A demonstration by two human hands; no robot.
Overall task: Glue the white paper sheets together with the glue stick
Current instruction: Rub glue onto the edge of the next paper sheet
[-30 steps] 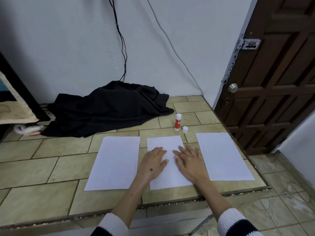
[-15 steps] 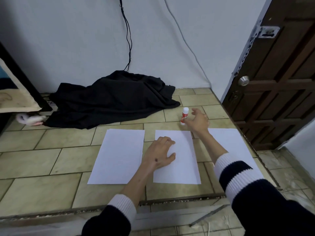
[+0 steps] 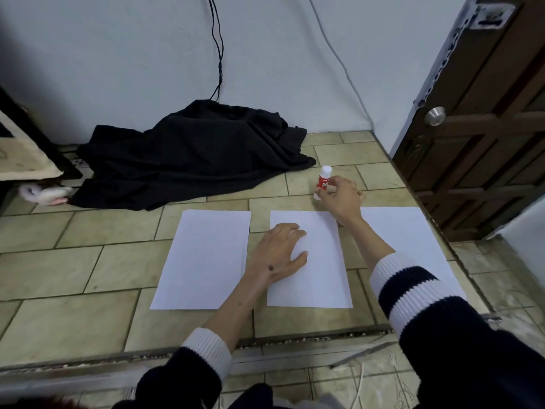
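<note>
3 white paper sheets lie flat in a row on the tiled floor, close to its front step edge. The left sheet and the middle sheet sit side by side with a strip of tile between them; the right sheet lies toward the floor's right edge, near the wooden door, and is partly covered by the right forearm and its striped sleeve.

The left hand rests palm down on the left part of the middle sheet, fingers loosely spread and apart, holding nothing, only pressing on the paper.

The right hand reaches past the far edge of the middle sheet, its fingers curled round the glue stick. The stick is red and white with its white cap on, tilted slightly, its base at or just above the tile; whether it touches the floor cannot be told. It is just beyond the far right corner of the middle sheet.

Toward the far edge of the floor, against the wall, a heap of black cloth lies, with a dark cable running down the wall to it. A white cable slants down the wall toward the door. At the floor's left edge a dark piece of furniture juts in.
</note>
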